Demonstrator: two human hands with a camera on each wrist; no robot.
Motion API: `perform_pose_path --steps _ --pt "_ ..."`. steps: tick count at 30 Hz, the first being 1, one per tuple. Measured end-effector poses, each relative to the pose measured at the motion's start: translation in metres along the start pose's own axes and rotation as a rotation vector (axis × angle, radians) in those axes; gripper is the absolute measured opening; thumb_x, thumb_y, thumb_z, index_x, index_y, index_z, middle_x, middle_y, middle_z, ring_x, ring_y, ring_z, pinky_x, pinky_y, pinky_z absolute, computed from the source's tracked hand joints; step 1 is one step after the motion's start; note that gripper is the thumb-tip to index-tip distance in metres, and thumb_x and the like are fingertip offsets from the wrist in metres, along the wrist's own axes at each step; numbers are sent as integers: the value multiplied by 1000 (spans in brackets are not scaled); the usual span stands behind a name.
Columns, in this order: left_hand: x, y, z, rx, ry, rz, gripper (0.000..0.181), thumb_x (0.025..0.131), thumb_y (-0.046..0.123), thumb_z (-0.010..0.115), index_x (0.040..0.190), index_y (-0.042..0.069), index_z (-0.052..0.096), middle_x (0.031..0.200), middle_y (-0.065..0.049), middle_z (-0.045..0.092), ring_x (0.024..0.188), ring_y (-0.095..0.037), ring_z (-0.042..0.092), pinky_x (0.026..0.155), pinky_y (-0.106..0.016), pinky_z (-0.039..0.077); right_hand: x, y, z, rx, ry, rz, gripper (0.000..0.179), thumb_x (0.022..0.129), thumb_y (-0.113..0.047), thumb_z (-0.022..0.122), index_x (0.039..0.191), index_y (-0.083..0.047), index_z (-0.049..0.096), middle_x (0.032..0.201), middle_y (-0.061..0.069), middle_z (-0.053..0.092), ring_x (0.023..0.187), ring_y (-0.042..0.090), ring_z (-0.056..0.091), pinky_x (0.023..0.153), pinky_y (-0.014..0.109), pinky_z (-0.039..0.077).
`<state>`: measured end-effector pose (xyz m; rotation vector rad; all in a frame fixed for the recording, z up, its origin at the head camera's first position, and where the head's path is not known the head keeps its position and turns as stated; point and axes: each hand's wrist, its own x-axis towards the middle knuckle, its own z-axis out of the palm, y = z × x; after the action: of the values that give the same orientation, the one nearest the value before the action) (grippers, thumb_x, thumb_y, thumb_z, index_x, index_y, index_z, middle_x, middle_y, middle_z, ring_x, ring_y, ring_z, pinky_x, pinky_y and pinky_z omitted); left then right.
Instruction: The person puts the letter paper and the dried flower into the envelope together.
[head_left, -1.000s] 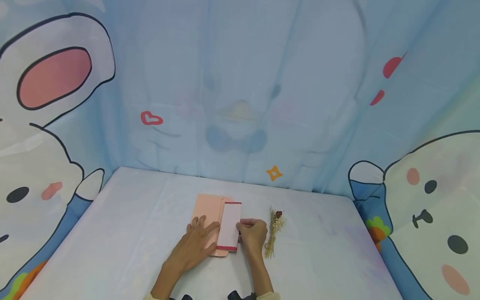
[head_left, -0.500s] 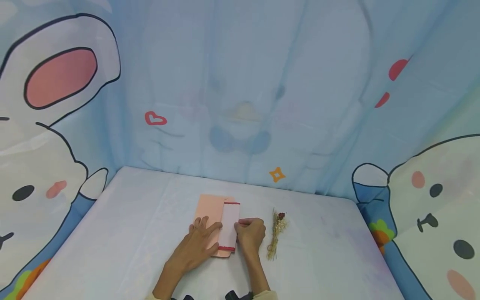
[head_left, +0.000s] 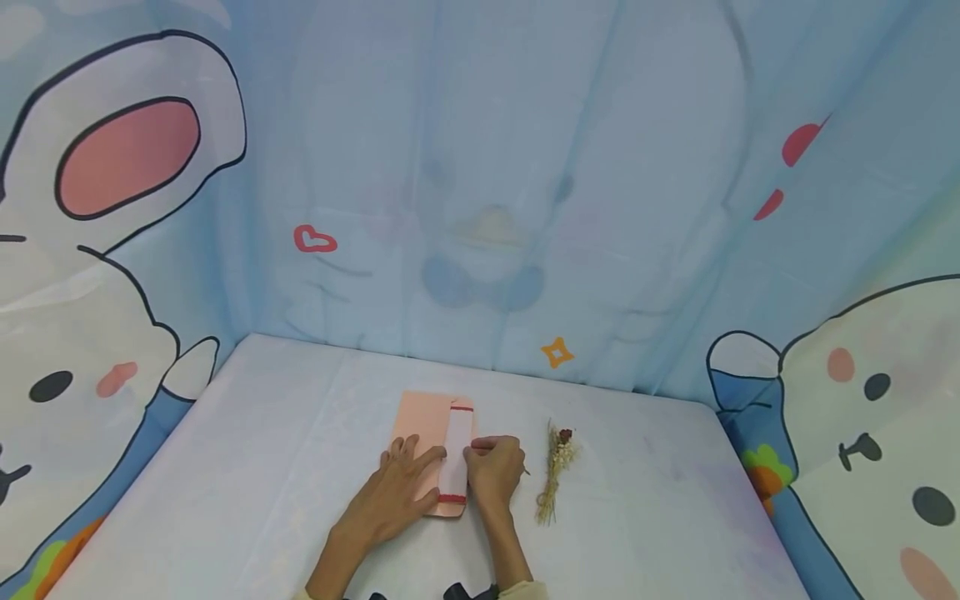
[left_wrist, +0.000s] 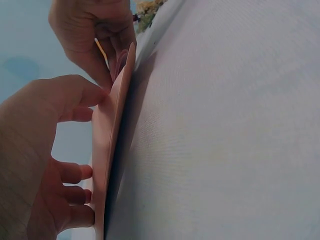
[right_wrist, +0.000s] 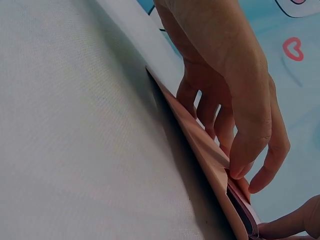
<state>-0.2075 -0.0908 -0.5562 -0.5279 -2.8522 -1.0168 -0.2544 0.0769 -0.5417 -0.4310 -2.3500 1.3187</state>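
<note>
A peach-pink envelope [head_left: 423, 415] lies on the table, its right side facing my right hand. Part of a white card [head_left: 456, 454] with red strips at its top and bottom shows at that side, the rest hidden inside the envelope. My left hand [head_left: 396, 493] rests spread over the envelope; its thumb and index finger touch the envelope near its mouth in the right wrist view. With thumb and curled fingers my right hand [head_left: 497, 477] pinches the card's right edge. In the left wrist view the envelope [left_wrist: 107, 130] appears edge-on, slightly raised off the cloth.
A small bundle of dried flowers [head_left: 557, 467] with a dark red bloom lies to the right of my right hand. The table [head_left: 637, 500] has a white cloth. Behind it hangs a blue curtain [head_left: 480, 167] with cartoon animals.
The card has slid left into the envelope, so a narrower strip of it shows. My right hand has moved left with it, while my left hand stays in place on the envelope.
</note>
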Motion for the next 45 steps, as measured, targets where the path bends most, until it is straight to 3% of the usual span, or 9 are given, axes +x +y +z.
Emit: perform_pose_path --steps 9,17,18,24,33,45 --pt "-1 -3 0 12 15 23 53 103 32 68 154 25 58 167 -30 45 160 -52 38 129 -68 35 -2 -2 7 22 -33 -24 8 80 12 78 80 4 81 71 16 77 62 24 73 58 34 61" --pt "-1 -3 0 18 11 41 54 103 33 69 155 23 58 166 -29 45 159 -51 39 127 -69 38 -5 1 12 85 -65 -63 9 81 13 74 81 6 80 68 15 76 53 15 66 47 25 55" --pt "-1 -3 0 13 14 38 55 103 33 69 155 23 58 167 -29 45 159 -52 38 128 -69 37 -4 6 15 102 -57 -97 10 80 13 74 81 6 80 67 15 75 52 15 66 46 24 54" --pt "0 -4 -1 -11 13 33 55 102 32 71 155 22 59 168 -32 44 160 -53 37 128 -70 36 -3 6 19 110 -51 -133 11 79 14 73 79 6 80 65 14 74 51 13 63 44 21 51" --pt "-2 -5 -2 -14 -2 26 57 105 35 68 159 21 56 170 -33 40 161 -54 35 128 -69 36 -6 -5 19 100 -146 -44 10 86 15 77 86 6 81 72 17 77 54 16 69 48 19 55" --pt "-2 -6 -3 -29 -22 19 56 108 35 65 161 25 52 172 -34 36 162 -56 32 127 -70 36 -6 -5 25 146 -205 -38 10 85 16 79 87 7 82 74 19 79 52 16 71 48 20 57"
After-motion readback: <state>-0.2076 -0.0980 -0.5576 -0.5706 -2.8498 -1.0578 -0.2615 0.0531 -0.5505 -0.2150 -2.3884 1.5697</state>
